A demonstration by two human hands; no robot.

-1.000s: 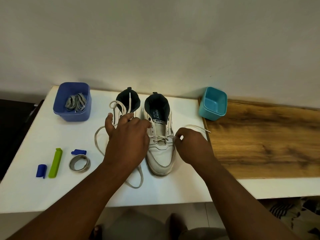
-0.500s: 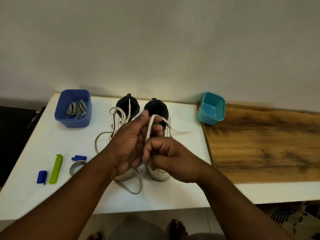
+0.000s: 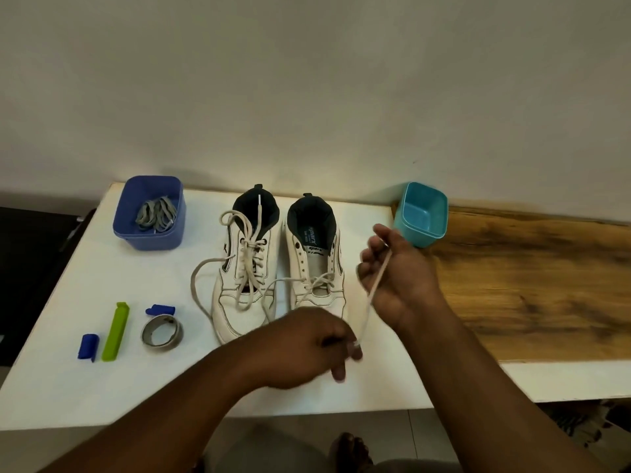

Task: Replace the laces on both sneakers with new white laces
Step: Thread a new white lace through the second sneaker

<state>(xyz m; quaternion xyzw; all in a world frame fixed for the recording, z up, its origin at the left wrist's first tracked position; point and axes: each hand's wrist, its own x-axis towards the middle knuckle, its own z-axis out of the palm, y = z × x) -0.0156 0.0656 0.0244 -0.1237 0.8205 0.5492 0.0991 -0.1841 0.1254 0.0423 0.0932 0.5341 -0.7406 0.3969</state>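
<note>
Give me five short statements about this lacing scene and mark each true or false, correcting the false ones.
1. Both hands hold one lace. True: right hand, left hand.
2. The teal bin holds laces. False: it looks empty; the blue bin holds grey laces.
3. The left sneaker is laced to its top. True.
4. The right sneaker is fully laced. False: only its lowest eyelets.
5. The tape roll lies on the wooden board. False: on the white table.

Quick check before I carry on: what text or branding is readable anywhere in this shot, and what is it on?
"sparx" on the right sneaker's insole.
"sparx" again on the right sneaker's tongue.
Small print beside the insole logo: too small to read.
A small logo mark on the left sneaker: not legible.
</note>
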